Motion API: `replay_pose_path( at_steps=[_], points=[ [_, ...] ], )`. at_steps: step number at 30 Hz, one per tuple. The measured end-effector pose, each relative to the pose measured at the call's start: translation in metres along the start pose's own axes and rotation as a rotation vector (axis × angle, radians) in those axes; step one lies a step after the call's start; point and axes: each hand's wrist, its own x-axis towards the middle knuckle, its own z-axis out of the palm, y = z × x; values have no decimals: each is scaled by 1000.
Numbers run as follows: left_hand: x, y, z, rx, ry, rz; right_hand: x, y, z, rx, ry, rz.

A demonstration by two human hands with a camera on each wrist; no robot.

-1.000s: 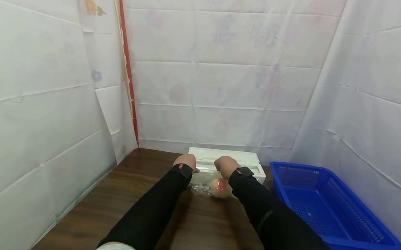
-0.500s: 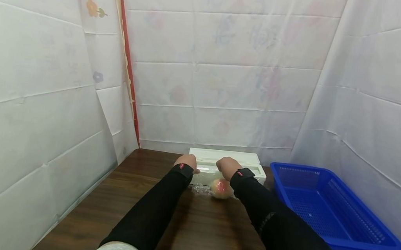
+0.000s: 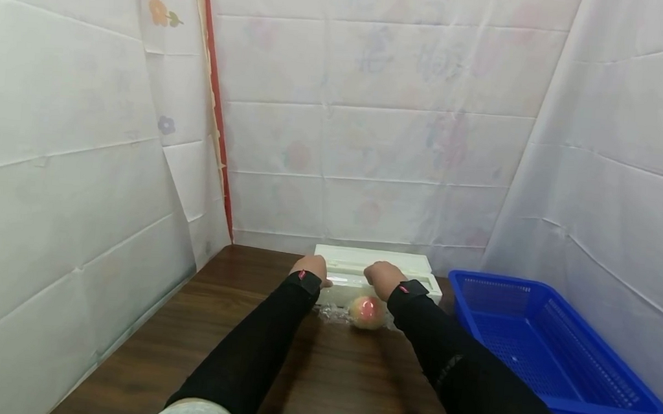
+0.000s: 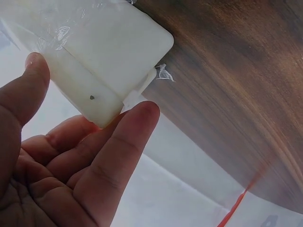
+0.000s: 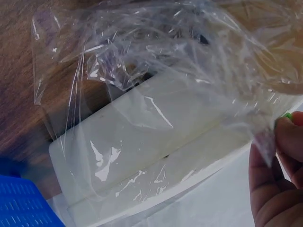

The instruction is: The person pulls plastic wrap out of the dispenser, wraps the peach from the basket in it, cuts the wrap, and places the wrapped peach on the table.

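Note:
A long white cling film dispenser (image 3: 348, 293) stands at the back of the table, its lid (image 3: 371, 257) tipped back. My left hand (image 3: 310, 269) holds its left end; in the left wrist view the thumb (image 4: 38, 68) lies along one edge and the fingers are at the end corner. My right hand (image 3: 383, 278) is over the dispenser's right half, and in the right wrist view its fingertips pinch clear cling film (image 5: 113, 156) beside a small green piece (image 5: 287, 115). A round red-and-yellow fruit (image 3: 367, 312) lies in front, with crumpled film around it.
A blue perforated plastic basket (image 3: 537, 346) stands to the right on the brown wooden table (image 3: 329, 389). White sheeting (image 3: 372, 139) hangs behind and on both sides. A red strip (image 3: 217, 100) runs down the left back corner.
My right hand has shifted slightly right along the dispenser, and more of the fruit shows. My left hand stays at the left end. The head view has turned a little.

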Motion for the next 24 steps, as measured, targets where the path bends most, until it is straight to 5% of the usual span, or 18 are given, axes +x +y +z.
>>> replay_pose_path(
  at_steps=[10,24],
  points=[
    [4,-3,10,21,10,6,-30,25,-7,64,-7,40],
    [4,-3,7,20,19,7,-45,39,-17,2,82,16]
  ],
)
